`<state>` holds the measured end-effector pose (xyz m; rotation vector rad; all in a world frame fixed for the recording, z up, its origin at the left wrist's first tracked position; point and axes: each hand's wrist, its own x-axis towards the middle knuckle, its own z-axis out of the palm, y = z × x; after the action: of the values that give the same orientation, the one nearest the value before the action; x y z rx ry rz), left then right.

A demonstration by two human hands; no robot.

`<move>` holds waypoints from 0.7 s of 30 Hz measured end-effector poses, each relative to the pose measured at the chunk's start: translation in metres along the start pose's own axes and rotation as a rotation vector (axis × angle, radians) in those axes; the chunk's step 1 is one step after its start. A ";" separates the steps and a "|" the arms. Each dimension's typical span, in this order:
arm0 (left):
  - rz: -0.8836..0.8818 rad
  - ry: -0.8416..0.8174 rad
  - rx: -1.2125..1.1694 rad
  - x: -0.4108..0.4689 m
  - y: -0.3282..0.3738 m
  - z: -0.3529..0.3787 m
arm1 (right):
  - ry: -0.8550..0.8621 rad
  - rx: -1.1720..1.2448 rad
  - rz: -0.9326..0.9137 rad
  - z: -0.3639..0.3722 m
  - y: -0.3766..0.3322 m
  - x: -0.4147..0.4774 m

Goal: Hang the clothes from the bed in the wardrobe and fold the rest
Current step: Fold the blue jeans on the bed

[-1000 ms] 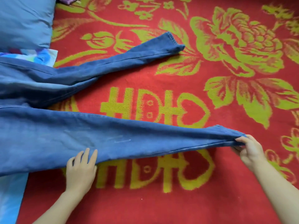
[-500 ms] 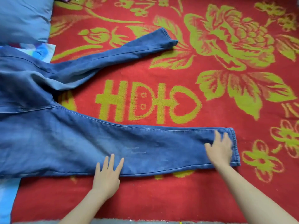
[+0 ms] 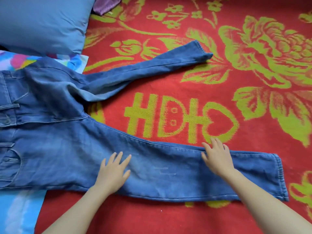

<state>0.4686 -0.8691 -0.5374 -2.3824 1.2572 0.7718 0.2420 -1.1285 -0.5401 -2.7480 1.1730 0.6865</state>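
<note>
Head view: left hand (image 3: pixel 113 171), right hand (image 3: pixel 217 159) flat on jeans (image 3: pixel 59 149)
Fingers (image 3: pixel 118 157) spread, gripping nothing; best sweep creases out toward the hem (image 3: pixel 280 176)

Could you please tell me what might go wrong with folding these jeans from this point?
1. The far leg lies twisted and bunched near the crotch; folding the jeans now would likely press creases in.
2. The left hand and right hand only press flat on the near leg, with no grip, so the denim might slide on the red blanket as they smooth it.
</note>
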 end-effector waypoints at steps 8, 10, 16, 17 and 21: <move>-0.126 0.202 0.099 0.053 -0.128 -0.057 | -0.116 0.135 0.070 -0.048 -0.097 0.052; -0.107 0.220 0.089 0.071 -0.140 -0.068 | -0.129 0.152 0.054 -0.055 -0.116 0.064; -0.021 0.290 0.059 0.134 -0.130 -0.092 | -0.110 0.071 -0.026 -0.067 -0.146 0.099; -0.011 0.277 0.070 0.149 -0.126 -0.097 | -0.102 0.069 -0.023 -0.070 -0.144 0.109; -0.041 0.052 0.001 0.194 -0.121 -0.107 | -0.065 0.066 0.021 -0.089 -0.127 0.149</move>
<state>0.6917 -0.9843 -0.5644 -2.4339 1.2246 0.7010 0.4546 -1.1599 -0.5373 -2.6432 1.1901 0.7200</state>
